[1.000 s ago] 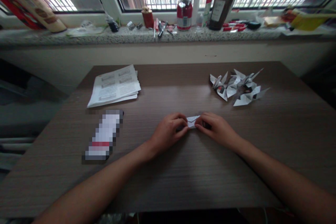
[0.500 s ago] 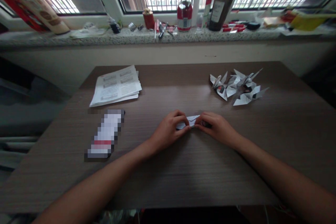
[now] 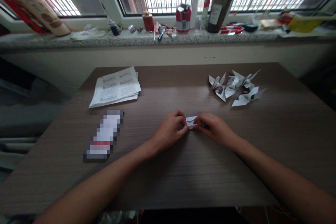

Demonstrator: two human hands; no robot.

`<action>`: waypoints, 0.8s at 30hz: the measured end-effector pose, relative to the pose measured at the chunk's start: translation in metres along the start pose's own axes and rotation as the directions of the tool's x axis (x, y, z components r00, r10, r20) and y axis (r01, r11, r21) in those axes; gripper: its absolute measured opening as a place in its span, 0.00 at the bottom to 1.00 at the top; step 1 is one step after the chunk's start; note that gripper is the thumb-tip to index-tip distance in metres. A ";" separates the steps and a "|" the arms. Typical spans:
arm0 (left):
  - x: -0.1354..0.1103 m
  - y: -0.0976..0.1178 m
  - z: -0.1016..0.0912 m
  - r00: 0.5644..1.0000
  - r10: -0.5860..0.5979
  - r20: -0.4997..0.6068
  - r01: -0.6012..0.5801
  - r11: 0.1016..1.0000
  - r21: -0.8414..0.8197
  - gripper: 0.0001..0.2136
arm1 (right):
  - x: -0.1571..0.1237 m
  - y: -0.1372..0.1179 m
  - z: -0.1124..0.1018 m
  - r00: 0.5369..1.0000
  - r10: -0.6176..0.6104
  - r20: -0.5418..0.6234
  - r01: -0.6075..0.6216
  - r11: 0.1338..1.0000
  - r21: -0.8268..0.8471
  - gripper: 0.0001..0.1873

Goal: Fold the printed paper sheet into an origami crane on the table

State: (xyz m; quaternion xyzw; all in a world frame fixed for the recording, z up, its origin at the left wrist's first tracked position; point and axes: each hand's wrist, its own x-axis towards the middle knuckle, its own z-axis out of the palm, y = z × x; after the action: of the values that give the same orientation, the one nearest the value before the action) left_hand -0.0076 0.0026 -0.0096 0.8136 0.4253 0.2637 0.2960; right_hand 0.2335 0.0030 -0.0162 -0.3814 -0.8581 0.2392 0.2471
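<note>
A small folded piece of white printed paper [image 3: 191, 121] is held just above or on the tabletop, near the middle of the desk. My left hand [image 3: 172, 128] pinches its left end between thumb and fingers. From the other side, my right hand [image 3: 214, 127] is closed on the right end. Only the paper's middle shows between the fingertips; its ends are hidden by my hands. Beyond my right hand lies a cluster of folded paper cranes [image 3: 237, 87], made of similar printed paper.
A stack of printed sheets [image 3: 115, 87] lies at the desk's back left, with a pixelated phone [image 3: 105, 135] in front of it. Along the stone windowsill [image 3: 136, 40] stand a red can [image 3: 183, 19], a dark drink cup [image 3: 221, 10], bottles and small items. The brown desk [image 3: 162, 178] extends toward me.
The left part of the paper, visible before beneath my left fingers, is now covered. Both hands stay nearly in place. The whole view has shifted slightly.
</note>
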 end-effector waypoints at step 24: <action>-0.015 0.002 0.001 0.979 0.189 0.084 -0.206 0.870 0.447 0.06 | -0.005 -0.002 -0.002 0.991 -0.128 0.023 0.130 0.953 -0.272 0.09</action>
State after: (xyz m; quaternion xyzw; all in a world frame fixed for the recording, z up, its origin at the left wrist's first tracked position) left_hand -0.0130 -0.0111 -0.0112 0.9040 0.3842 0.1708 0.0774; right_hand 0.2363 -0.0014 -0.0151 -0.3544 -0.9065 0.1030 0.2051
